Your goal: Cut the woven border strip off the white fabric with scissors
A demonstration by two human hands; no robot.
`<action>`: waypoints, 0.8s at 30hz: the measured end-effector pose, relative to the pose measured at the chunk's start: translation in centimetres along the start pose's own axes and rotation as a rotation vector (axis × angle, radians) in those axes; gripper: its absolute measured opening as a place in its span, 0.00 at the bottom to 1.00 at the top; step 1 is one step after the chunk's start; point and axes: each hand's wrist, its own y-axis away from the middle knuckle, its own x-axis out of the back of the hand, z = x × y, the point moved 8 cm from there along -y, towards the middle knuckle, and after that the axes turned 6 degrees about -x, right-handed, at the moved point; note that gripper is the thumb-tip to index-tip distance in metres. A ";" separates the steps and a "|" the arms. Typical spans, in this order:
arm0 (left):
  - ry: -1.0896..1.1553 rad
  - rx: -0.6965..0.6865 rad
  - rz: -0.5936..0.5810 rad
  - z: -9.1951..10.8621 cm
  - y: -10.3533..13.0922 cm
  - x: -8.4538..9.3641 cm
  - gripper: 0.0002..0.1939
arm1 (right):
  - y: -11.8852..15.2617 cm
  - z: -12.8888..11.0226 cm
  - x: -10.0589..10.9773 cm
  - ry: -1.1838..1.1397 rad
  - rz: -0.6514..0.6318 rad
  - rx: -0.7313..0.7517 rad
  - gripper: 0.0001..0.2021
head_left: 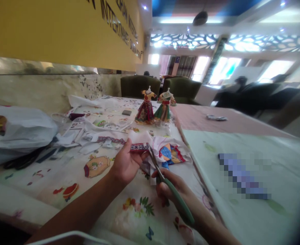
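while looking down over a wide flower-printed tablecloth (pixel 129 223), has a yellow wall panel (pixel 50 30) with dark lettering running along the left. to the right, shows a pale green cloth (pixel 201 160), with a pink cloth (pixel 198 117) farther off. at the left edge, shows a bulging white plastic bag (pixel 30 119). past the far end of the tablecloth, shows two dark green chairs (pixel 139 83) side by side.

keeps to the nearer middle for the hands. with the right hand (pixel 174 189), grips a pair of green-handled scissors (pixel 180 202), fingers wrapped about the handles and blades pointing up and leftward. with the left hand (pixel 126 166), pinches a patterned trim (pixel 139 147) between thumb and fingers, off the tablecloth and near the middle of the view. has the blades right at the trim's right end; cannot tell if already biting into it.

on the green cloth, shows a bluish strip (pixel 244 177), blurred into blocks. beyond the hands, shows two small dresses (pixel 146 110) upright on little stands, near each other. just right of the blades, shows a patchwork piece (pixel 174 153) in blue, yellow and red. smallest of all, shows a grey rectangle (pixel 127 112) left of the dresses.
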 end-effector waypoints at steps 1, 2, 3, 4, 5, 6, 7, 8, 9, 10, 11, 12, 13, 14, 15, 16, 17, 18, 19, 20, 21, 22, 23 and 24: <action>-0.007 0.009 -0.002 -0.4 0.1 0.0 0.22 | 0.0 0.0 0.1 -0.006 0.006 0.011 0.30; -0.014 0.022 -0.008 -0.8 0.2 0.1 0.22 | 0.0 0.0 0.2 -0.010 0.015 0.019 0.29; -0.026 0.030 -0.020 -1.1 0.3 0.2 0.21 | 0.0 0.0 0.3 -0.013 0.023 0.023 0.30; -0.045 0.028 -0.037 -1.4 0.4 0.2 0.18 | 0.0 0.0 0.4 -0.017 0.033 0.023 0.30; -0.068 0.017 -0.057 -1.6 0.4 0.3 0.14 | 0.0 0.1 0.5 -0.022 0.043 0.022 0.30; -0.093 -0.009 -0.077 -1.7 0.5 0.4 0.10 | 0.0 0.1 0.6 -0.028 0.051 0.023 0.30; -0.118 -0.044 -0.092 -1.6 0.5 0.5 0.05 | 0.0 0.1 0.7 -0.036 0.056 0.027 0.30; -0.142 -0.084 -0.104 -1.4 0.5 0.6 0.05 | 0.0 0.0 0.7 -0.041 0.058 0.035 0.29; -0.167 -0.117 -0.110 -1.3 0.5 0.6 0.07 | 0.0 0.0 0.7 -0.040 0.058 0.042 0.28; -0.195 -0.141 -0.111 -1.2 0.6 0.7 0.09 | 0.0 0.0 0.7 -0.037 0.057 0.046 0.28; -0.228 -0.153 -0.109 -1.2 0.6 0.8 0.10 | 0.0 0.0 0.7 -0.035 0.052 0.046 0.28; -0.262 -0.154 -0.108 -1.2 0.6 0.8 0.10 | -0.1 0.0 0.7 -0.034 0.048 0.042 0.28; -0.290 -0.153 -0.106 -1.3 0.6 0.9 0.10 | -0.1 0.1 0.6 -0.036 0.046 0.037 0.28; -0.310 -0.153 -0.100 -1.3 0.6 0.9 0.10 | -0.1 0.2 0.6 -0.042 0.045 0.035 0.28; -0.320 -0.153 -0.095 -1.3 0.6 0.9 0.09 | 0.0 0.1 0.6 -0.050 0.045 0.038 0.28; -0.322 -0.153 -0.091 -1.3 0.6 0.9 0.08 | 0.0 0.1 0.6 -0.057 0.045 0.044 0.29; -0.316 -0.153 -0.091 -1.3 0.6 0.9 0.08 | 0.1 0.0 0.5 -0.062 0.042 0.051 0.29; -0.307 -0.155 -0.094 -1.3 0.6 0.9 0.08 | 0.1 -0.1 0.5 -0.066 0.037 0.059 0.29; -0.298 -0.158 -0.096 -1.2 0.6 0.8 0.08 | 0.2 -0.1 0.4 -0.070 0.031 0.066 0.29; -0.291 -0.162 -0.100 -1.2 0.6 0.8 0.08 | 0.3 -0.2 0.3 -0.072 0.028 0.070 0.29; -0.287 -0.166 -0.102 -1.2 0.7 0.7 0.09 | 0.3 -0.2 0.3 -0.074 0.027 0.073 0.28; -0.289 -0.168 -0.103 -1.2 0.7 0.7 0.09 | 0.3 -0.3 0.3 -0.077 0.030 0.077 0.28; -0.293 -0.168 -0.103 -1.2 0.7 0.7 0.09 | 0.4 -0.3 0.3 -0.081 0.034 0.080 0.28; -0.297 -0.167 -0.104 -1.2 0.7 0.7 0.08 | 0.4 -0.3 0.3 -0.086 0.035 0.081 0.27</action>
